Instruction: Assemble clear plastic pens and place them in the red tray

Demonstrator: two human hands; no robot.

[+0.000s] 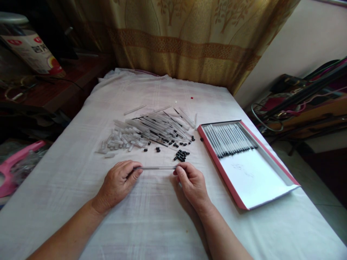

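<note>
A slim clear pen (158, 168) lies level between my two hands, above the near part of the cloth. My left hand (118, 182) pinches its left end between thumb and fingers. At the other end, my right hand (192, 182) grips it the same way; both tips are covered by my fingers. Just beyond is a heap of clear pen barrels and dark refills (159, 124). Clear pen caps (121, 139) are piled on the heap's left side. Small black plugs (181, 155) lie in a cluster near my right hand, with several more scattered around.
To the right, a shallow red-edged box (217, 162) holds a row of pens (230, 139) on white paper. A white cloth (130, 231) covers the table. A labelled jar (29, 47) stands at far left, above a pink plastic handle (16, 162). A patterned curtain (173, 43) hangs behind.
</note>
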